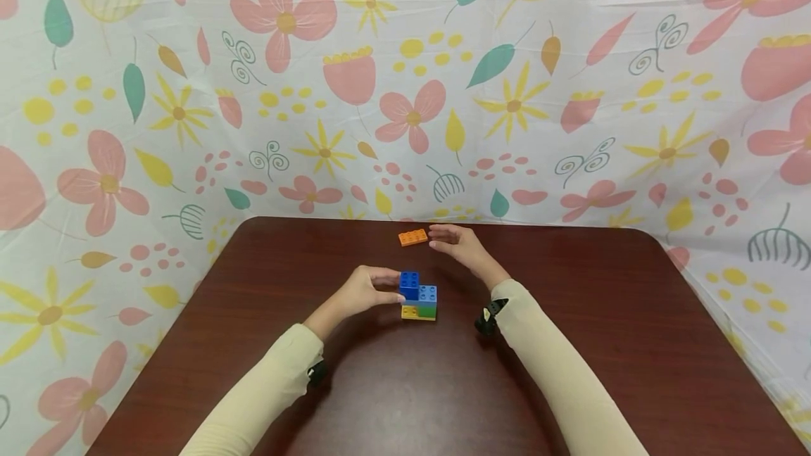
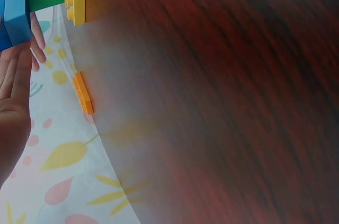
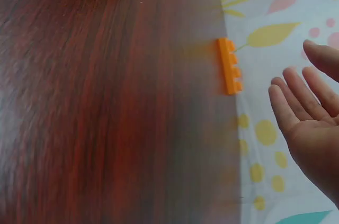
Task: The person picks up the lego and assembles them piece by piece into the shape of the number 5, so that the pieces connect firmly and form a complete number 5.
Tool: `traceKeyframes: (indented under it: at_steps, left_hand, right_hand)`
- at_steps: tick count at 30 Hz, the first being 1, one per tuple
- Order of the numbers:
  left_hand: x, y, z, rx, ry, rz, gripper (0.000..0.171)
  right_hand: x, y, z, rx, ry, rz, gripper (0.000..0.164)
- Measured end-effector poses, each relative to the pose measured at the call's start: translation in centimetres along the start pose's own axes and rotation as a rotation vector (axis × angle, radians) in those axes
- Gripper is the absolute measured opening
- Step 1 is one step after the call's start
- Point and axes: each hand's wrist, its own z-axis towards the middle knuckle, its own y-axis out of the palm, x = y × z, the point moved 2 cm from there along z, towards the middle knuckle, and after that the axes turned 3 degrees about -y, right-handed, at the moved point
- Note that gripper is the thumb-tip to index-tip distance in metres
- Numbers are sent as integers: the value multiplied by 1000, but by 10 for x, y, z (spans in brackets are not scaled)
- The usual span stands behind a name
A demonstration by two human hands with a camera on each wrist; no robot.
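A small stack of toy building bricks stands near the middle of the table. Its top is a dark blue brick [image 1: 409, 287], set on the left part of a light blue brick [image 1: 429, 294]. Below those come a green brick [image 1: 427, 311] and, lowest, a flat yellow brick [image 1: 410, 312]. My left hand [image 1: 360, 293] holds the stack from the left, thumb in front and fingers behind at the dark blue brick. Farther back lies a flat orange brick [image 1: 413, 237], studs up. Just right of it hovers my right hand [image 1: 465, 248], fingers loosely extended and holding nothing.
The dark wooden table [image 1: 570, 343] has its back edge close behind the orange brick. A white cloth [image 1: 405, 55] with flowers and leaves hangs behind and beside it. Dark wrist straps [image 1: 489, 317] show at both sleeves.
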Motion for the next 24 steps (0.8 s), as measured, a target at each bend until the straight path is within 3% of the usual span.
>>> traceKeyframes:
  at_steps: [11,24]
  left_hand:
    - [1,1,-1,-7,-19,-8,40]
    - [0,0,1,-22,-10,6,39]
  right_hand:
    - [24,8,22,10,76,39,54]
    - [29,19,37,-11,96,-94,55]
